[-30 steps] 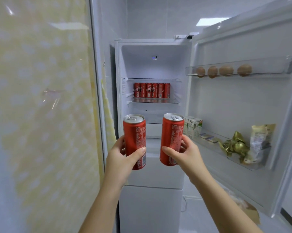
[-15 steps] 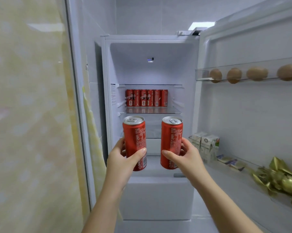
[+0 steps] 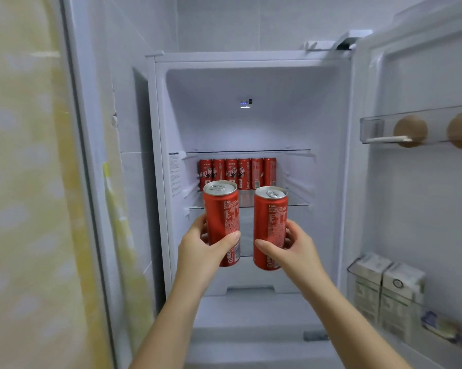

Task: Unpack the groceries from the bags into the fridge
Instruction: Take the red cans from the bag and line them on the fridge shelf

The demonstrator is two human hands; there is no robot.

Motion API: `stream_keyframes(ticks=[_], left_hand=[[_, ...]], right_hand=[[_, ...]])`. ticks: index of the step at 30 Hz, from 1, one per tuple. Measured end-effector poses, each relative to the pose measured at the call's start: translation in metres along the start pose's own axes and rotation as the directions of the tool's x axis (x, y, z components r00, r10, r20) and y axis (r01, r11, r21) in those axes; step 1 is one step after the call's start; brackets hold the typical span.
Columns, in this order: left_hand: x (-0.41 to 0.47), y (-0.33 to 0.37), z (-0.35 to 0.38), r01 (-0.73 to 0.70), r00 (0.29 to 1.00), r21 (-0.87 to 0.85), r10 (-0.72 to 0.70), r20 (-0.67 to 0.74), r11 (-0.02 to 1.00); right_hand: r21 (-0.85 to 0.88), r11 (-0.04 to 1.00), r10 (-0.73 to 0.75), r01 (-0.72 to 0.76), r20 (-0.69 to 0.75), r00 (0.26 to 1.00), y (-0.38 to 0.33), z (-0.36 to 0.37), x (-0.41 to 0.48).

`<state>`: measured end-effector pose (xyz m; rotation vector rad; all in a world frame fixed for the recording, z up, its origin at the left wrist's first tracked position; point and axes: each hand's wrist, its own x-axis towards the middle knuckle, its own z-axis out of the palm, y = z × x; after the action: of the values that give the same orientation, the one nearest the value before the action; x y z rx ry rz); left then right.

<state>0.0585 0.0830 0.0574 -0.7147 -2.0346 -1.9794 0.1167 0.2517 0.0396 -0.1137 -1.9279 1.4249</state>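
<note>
I stand before the open white fridge [image 3: 251, 86]. My left hand [image 3: 202, 251] grips a tall red cola can [image 3: 222, 217] upright. My right hand [image 3: 295, 249] grips a second red cola can [image 3: 270, 222], also upright, just right of the first. Both cans are held in front of the fridge opening, below the glass shelf [image 3: 296, 201]. At the back of that shelf stands a row of several red cans [image 3: 238, 173]. The bags are out of view.
The open fridge door [image 3: 424, 209] fills the right side. Its upper rack [image 3: 371, 129] holds brown eggs [image 3: 411, 130], and its lower rack holds two white cartons [image 3: 387, 291] and small packets. A yellow patterned wall [image 3: 30, 182] stands close on the left.
I have come closer to the fridge, which now looks larger. Both cans have risen toward the shelf with the row of cans. Each hand keeps its grip.
</note>
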Motion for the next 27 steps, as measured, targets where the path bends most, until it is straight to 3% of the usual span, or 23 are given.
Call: stream_keyframes(ticks=[13,27], left_hand=[[0.159,-0.044,0.073,-0.107,0.991,0.084,0.114,-0.076,0.991],[0.267,-0.093,0.128,-0.119,0.992,0.102,0.115,0.045,0.988]], right_hand=[[0.079,0.992,-0.084,0.095,-0.127,0.988,0.052,0.028,0.174],[-0.045,0.999,-0.028,0.015,-0.287,0.958,0.096,0.021,0.270]])
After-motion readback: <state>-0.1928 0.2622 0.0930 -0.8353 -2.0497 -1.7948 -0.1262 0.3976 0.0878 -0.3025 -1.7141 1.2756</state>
